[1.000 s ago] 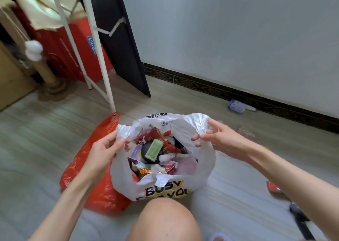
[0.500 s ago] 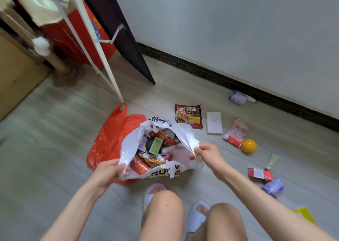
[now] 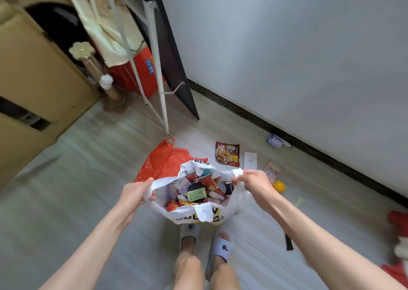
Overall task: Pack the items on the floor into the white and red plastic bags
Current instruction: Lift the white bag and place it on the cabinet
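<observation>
The white plastic bag [image 3: 187, 214] hangs open between my hands, above my feet, stuffed with several snack packets and small boxes. My left hand [image 3: 133, 196] grips its left rim; my right hand [image 3: 254, 182] grips its right handle. The red plastic bag [image 3: 162, 161] lies flat on the floor just behind it. Loose on the floor beyond are a noodle packet [image 3: 227, 153], a white box [image 3: 250, 160], a pink packet [image 3: 272, 171] and a yellow ball [image 3: 279, 186].
A white rack leg [image 3: 162, 104] and a dark board [image 3: 176, 73] stand behind the bags. A small bottle [image 3: 274, 140] lies by the skirting. Red items [image 3: 399, 223] lie at the right edge; a dark strip [image 3: 288, 242] lies by my right forearm.
I have risen from a crouch, so the view is higher. Both hands lifted the white bag off the floor and spread its mouth wider.
</observation>
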